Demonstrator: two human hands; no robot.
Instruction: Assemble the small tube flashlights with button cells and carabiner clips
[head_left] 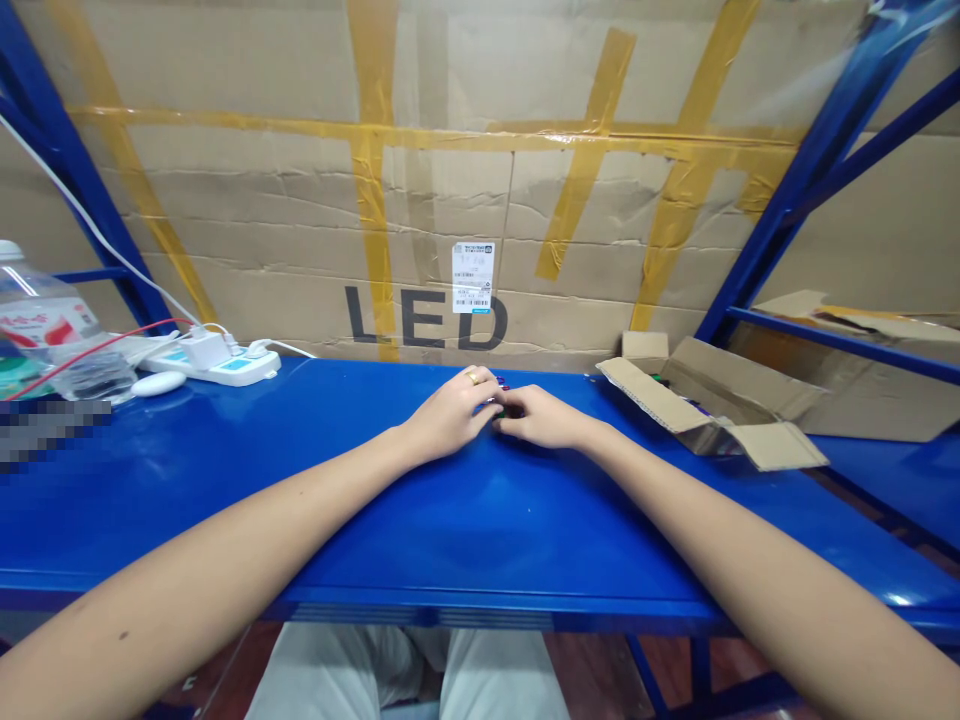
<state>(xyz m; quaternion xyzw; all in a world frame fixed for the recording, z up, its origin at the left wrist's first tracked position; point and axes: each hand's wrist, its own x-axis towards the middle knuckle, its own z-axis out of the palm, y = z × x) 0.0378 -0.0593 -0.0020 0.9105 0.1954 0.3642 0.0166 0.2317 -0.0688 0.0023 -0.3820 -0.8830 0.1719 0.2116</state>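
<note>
Near the back of the blue table [480, 530], my left hand [454, 412], with a ring on one finger, is curled in toward the middle. Facing it, my right hand [546, 418] is closed too, and the fingertips of both nearly meet. Between them show small, shiny coloured objects [502, 383] with bits of purple, red and green. My fingers cover most of these, so their kind and how each hand grips them cannot be made out clearly.
An open cardboard box [690, 400] with some coloured things inside stands at the right. On the left are a white power strip [232, 365], cables, a white oval item [158, 384] and a plastic bottle [64, 335]. A large taped carton [300, 240] forms the back; blue posts frame it.
</note>
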